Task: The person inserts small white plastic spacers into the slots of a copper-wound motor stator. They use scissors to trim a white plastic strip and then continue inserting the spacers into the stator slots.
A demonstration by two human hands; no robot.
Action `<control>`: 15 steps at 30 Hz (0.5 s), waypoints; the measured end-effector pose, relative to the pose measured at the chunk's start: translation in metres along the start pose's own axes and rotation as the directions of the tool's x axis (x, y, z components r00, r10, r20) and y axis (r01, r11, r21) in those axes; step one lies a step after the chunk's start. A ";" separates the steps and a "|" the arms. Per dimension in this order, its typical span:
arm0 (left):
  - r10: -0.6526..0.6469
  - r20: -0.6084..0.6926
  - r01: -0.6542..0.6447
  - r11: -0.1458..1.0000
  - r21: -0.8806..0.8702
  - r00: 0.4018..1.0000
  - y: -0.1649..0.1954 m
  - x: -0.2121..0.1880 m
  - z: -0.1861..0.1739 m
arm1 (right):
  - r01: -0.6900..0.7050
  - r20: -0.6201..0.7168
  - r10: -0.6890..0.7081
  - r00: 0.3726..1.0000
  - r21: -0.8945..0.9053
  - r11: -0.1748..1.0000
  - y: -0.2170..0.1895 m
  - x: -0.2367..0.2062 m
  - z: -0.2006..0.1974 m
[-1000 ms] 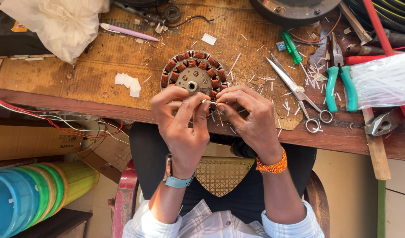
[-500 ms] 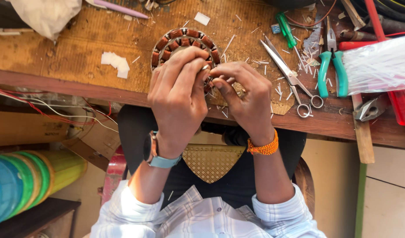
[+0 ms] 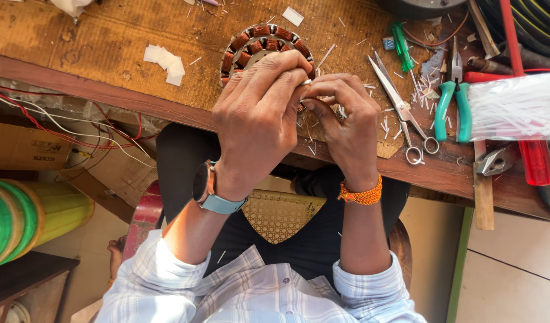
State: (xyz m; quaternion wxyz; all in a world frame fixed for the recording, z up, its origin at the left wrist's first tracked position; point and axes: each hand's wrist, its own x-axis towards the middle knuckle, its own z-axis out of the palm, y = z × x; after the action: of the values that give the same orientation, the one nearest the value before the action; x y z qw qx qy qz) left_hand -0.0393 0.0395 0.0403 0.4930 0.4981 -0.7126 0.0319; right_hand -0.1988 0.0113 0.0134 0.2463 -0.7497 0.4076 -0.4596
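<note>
The motor stator [image 3: 258, 43], a ring of copper-wound coils around a pale metal core, lies flat on the wooden workbench [image 3: 101, 48] close to its near edge, about midway along the visible length. Both hands are raised over its near side and cover that part of the ring.

The left hand [image 3: 260, 122] is curled, back to the camera, its fingers bent toward the right hand; a dark watch on a light blue strap [image 3: 210, 190] sits at its wrist. The right hand [image 3: 343, 122] meets it fingertip to fingertip, thumb and forefinger pinched together on something small and pale at the meeting point. What that item is cannot be told, as it is too small and mostly hidden. The left fingertips are closed against the same spot. An orange beaded bracelet [image 3: 361, 195] circles the right wrist.

To the right of the hands, a pair of steel scissors [image 3: 401, 107] lies open on the bench, handles toward the near edge. Just beyond it are teal-handled pliers [image 3: 453, 101], and farther right a bundle of white strips in a clear bag [image 3: 514, 104]. A green-handled screwdriver [image 3: 401, 43] lies toward the far edge. Left of the stator lie small white paper scraps [image 3: 165, 60]. Fine pale offcuts litter the bench around the scissors.
</note>
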 end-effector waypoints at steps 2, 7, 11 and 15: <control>-0.004 0.002 0.004 1.000 -0.007 1.000 0.000 0.000 0.000 | -0.012 0.014 0.012 1.000 -0.013 1.000 0.001 -0.001 0.000; 0.002 0.016 -0.002 1.000 0.005 1.000 -0.002 0.000 -0.001 | -0.099 0.043 0.101 0.994 -0.049 0.994 0.003 -0.004 0.001; 0.036 0.017 -0.037 0.999 0.015 0.999 -0.004 0.002 0.000 | -0.026 0.020 0.027 0.999 -0.081 0.996 0.002 -0.003 0.000; 0.068 0.037 -0.068 0.998 0.009 0.997 -0.006 0.005 -0.002 | -0.019 -0.005 0.019 1.000 -0.077 0.997 0.000 -0.001 0.001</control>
State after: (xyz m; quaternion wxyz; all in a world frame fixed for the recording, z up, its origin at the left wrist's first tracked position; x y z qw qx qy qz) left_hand -0.0338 0.0341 0.0423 0.4759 0.4766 -0.7379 0.0430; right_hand -0.1981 0.0123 0.0121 0.2204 -0.7538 0.4327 -0.4428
